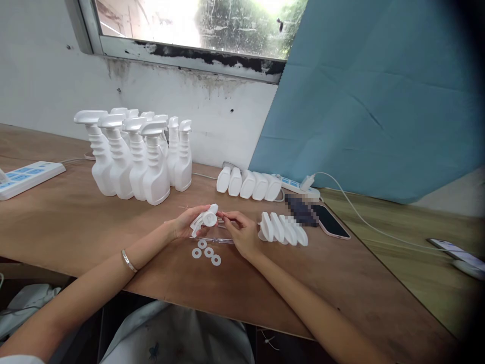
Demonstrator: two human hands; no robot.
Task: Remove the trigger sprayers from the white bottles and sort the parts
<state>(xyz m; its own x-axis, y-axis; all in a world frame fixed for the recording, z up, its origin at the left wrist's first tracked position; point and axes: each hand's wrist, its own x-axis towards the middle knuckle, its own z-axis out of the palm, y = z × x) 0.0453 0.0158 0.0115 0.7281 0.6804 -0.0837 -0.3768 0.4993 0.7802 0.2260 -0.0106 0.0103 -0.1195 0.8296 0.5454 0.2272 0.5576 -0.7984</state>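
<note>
My left hand point(193, 221) is closed around a white trigger spray head point(208, 218), its round collar turned towards me. Close to the collar, my right hand point(242, 233) has its thumb and fingers pinched together; whatever may be between them is too small to make out. Clear thin tubes point(214, 240) lie on the table beneath both hands. Just in front of them are several flat white ring washers point(208, 252). To the right of my right hand, several more white spray heads point(278, 227) lie in a row.
Assembled white spray bottles point(157, 174) stand in a group at the back left. White bottles point(248, 185) lie in a row at the back. Power strips point(32, 178), a phone point(330, 221) and a charging cable point(352, 216) are around the brown table point(170, 283).
</note>
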